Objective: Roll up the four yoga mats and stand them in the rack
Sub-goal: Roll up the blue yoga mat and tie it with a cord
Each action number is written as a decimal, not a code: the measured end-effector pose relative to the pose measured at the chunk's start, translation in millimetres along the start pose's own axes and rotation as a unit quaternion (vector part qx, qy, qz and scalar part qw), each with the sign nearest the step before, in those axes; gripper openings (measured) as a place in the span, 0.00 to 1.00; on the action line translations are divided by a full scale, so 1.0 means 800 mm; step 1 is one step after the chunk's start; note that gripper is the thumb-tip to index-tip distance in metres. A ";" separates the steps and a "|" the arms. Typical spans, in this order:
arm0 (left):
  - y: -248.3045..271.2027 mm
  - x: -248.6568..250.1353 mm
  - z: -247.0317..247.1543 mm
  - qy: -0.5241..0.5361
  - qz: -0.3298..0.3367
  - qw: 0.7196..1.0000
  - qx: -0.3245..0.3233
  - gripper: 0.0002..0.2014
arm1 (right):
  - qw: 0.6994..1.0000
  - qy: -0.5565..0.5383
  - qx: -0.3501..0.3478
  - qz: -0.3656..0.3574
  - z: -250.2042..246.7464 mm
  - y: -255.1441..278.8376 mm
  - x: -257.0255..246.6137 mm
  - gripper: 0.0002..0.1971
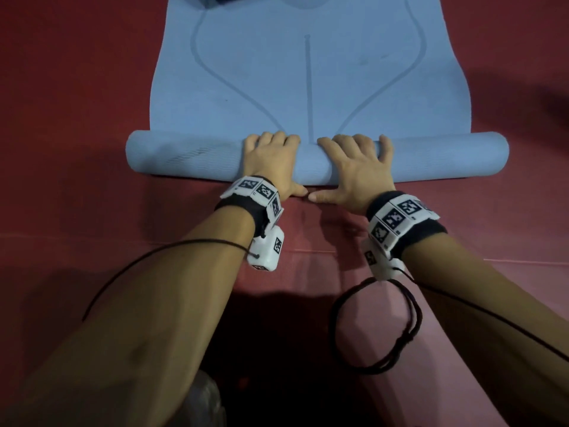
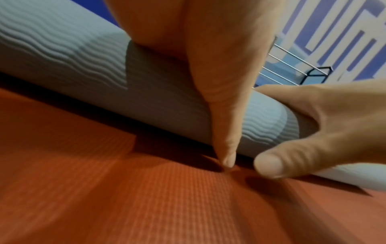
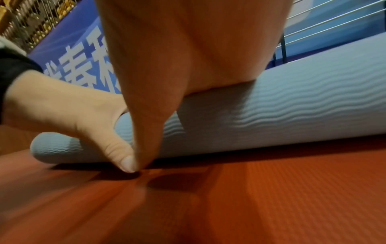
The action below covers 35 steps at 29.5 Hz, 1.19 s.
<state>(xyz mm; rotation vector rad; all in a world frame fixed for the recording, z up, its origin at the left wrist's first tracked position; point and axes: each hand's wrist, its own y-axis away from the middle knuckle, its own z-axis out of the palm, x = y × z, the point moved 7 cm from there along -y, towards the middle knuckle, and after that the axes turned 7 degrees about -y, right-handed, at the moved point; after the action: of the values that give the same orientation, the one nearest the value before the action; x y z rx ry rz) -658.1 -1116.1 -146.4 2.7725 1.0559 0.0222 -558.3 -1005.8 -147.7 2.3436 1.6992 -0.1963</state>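
A light blue yoga mat (image 1: 308, 72) lies partly rolled on a red ribbed floor surface (image 1: 77, 118). Its roll (image 1: 184, 155) lies crosswise in front of me, and the flat part runs away from me. My left hand (image 1: 271, 161) and right hand (image 1: 357, 167) sit side by side on the middle of the roll. Fingers curl over the top and both thumbs reach down the near side to the floor. In the left wrist view my left thumb (image 2: 225, 132) touches the red surface beside the right thumb (image 2: 292, 158). The right wrist view shows the roll (image 3: 292, 107) under my palm.
A wire rack (image 2: 292, 69) with a dark frame stands beyond the mat, also seen as the wire rack (image 3: 334, 24). Behind it hangs a blue banner (image 3: 83, 66) with white characters. A paler pink mat surface (image 1: 338, 272) lies under my forearms. Black cables (image 1: 378, 328) loop from my wrists.
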 end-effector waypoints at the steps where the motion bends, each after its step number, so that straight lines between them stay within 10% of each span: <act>1: -0.005 0.000 -0.001 -0.005 -0.004 1.000 -0.014 0.46 | 1.000 0.011 -0.023 0.015 0.000 -0.004 0.001 0.47; 18: 0.102 0.019 0.009 0.031 0.013 0.992 -0.124 0.30 | 0.993 0.000 -0.114 0.011 0.007 0.088 -0.037 0.39; 25: 0.101 0.022 0.011 0.053 0.024 0.982 -0.177 0.31 | 0.996 -0.064 0.064 -0.005 0.003 0.140 -0.054 0.31; 31: 0.122 0.020 0.014 0.072 0.034 0.989 -0.128 0.38 | 0.996 -0.044 0.074 0.035 0.015 0.127 -0.056 0.26; 35: 0.132 0.018 0.000 0.051 -0.031 0.997 0.044 0.31 | 0.995 -0.022 0.078 0.061 0.005 0.086 -0.050 0.24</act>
<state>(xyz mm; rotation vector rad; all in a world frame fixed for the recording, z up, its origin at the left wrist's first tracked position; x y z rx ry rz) -577.7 -1184.2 -129.1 2.8416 1.1938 0.1131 -505.3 -1064.0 -133.4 2.5254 1.5670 -0.3671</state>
